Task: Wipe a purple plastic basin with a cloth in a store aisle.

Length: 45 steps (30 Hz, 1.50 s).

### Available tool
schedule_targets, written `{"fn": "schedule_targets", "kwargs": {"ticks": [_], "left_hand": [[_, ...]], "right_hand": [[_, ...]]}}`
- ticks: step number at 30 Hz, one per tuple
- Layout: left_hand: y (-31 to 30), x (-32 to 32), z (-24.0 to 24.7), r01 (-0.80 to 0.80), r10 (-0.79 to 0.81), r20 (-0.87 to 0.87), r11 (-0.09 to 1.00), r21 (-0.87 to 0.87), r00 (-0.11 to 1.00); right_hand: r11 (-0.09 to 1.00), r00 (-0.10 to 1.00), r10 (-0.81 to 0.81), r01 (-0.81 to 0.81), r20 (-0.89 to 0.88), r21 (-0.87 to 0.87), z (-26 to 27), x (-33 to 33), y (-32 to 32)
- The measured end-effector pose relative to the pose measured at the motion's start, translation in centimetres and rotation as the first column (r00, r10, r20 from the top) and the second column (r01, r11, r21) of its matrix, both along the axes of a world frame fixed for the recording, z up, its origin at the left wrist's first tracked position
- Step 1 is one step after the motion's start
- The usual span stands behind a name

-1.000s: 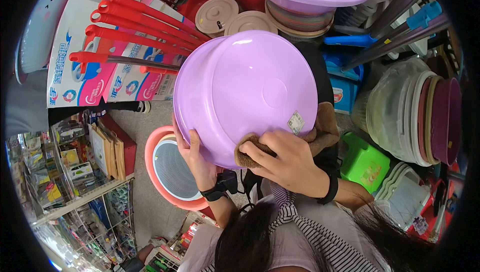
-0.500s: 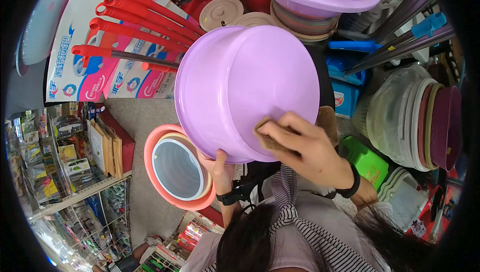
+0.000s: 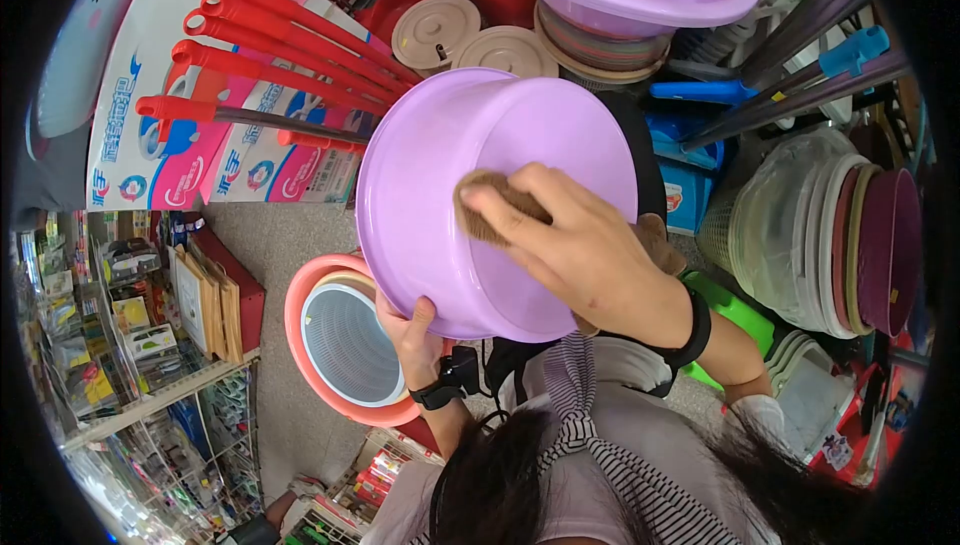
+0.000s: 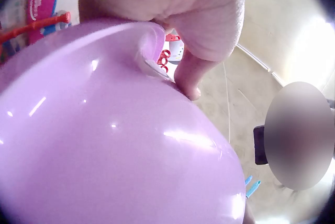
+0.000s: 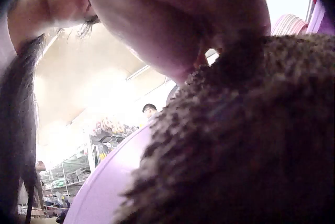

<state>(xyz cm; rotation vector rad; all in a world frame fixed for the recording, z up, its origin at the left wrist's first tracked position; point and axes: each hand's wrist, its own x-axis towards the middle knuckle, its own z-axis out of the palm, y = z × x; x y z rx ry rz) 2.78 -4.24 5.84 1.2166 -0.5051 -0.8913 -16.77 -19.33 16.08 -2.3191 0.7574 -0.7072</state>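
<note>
A light purple plastic basin (image 3: 410, 185) is tipped on its side in front of the person, its base facing up and right. The left hand (image 3: 408, 337) grips its rim at the lower left, thumb on the outer wall. In the left wrist view that hand (image 4: 172, 9) bends over the rim of the basin (image 4: 131, 135). The right hand (image 3: 595, 260) holds a brown cloth (image 3: 480, 213) against the basin where wall and base meet. Close up in the right wrist view, the shaggy cloth (image 5: 235, 129) covers much of the basin (image 5: 107, 182).
Red mop handles (image 3: 290, 75) stand by printed boxes (image 3: 110, 95) at upper left. A pink tub (image 3: 300, 345) holding a grey-blue basket (image 3: 350, 345) is on the floor. Stacked basins (image 3: 880, 255) and a green stool (image 3: 735, 315) stand at right, goods shelves (image 3: 150, 400) at left.
The right hand and cloth have moved up and left across the basin, from near the lower edge of its base. The basin has turned slightly, and its sticker is now out of sight.
</note>
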Motion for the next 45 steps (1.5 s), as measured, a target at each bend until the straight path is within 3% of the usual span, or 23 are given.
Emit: {"fn": "schedule_targets", "kwargs": {"ticks": [3,7,13,16,24,28,32,36,39,45], "left_hand": [[-0.4,-0.3,0.7,-0.005,0.005,0.008,1.000,0.002,1.000],[-0.7,-0.2,0.8,0.019,-0.019,-0.009,1.000,-0.009,1.000],[-0.6,0.6,-0.2,0.054,-0.054,-0.025,0.998,-0.023,0.998],[-0.3,0.6,-0.3,0.032,-0.034,-0.088,0.999,-0.030,0.996],[-0.1,1.0,-0.8,0.069,-0.072,-0.081,0.997,-0.037,0.994],[0.2,1.2,-0.9,0.070,-0.071,-0.051,0.997,-0.017,0.996],[0.0,0.8,-0.3,0.068,-0.069,-0.051,0.997,-0.019,0.996],[-0.5,1.0,-0.2,0.035,-0.035,-0.111,0.999,-0.005,0.993],[-0.6,1.2,0.0,0.058,-0.057,-0.084,0.998,0.002,0.995],[-1.1,1.1,0.3,0.057,-0.057,-0.050,0.998,0.010,0.997]], "right_hand": [[0.991,0.990,0.135,-0.135,0.032,-0.026,-0.1,0.3,0.9],[0.994,0.994,0.112,-0.112,-0.013,-0.017,0.0,0.6,1.6],[0.999,0.983,-0.027,0.031,0.181,-0.019,-1.5,0.9,-0.6],[0.995,0.988,0.097,-0.099,0.117,0.008,-1.2,0.6,1.0],[0.995,0.995,0.014,-0.004,0.096,-0.096,-1.7,1.1,-0.2],[0.992,0.992,0.128,-0.128,-0.008,-0.014,-0.5,0.1,1.0],[0.995,0.993,0.082,-0.077,0.084,-0.059,-0.7,0.1,-0.8],[0.994,0.994,0.054,-0.045,0.094,-0.097,-1.5,0.6,0.8],[0.989,0.995,0.095,-0.091,0.030,-0.118,-1.3,0.3,1.3],[0.981,0.996,0.057,-0.042,0.075,-0.192,-1.4,0.5,-0.3]]}}
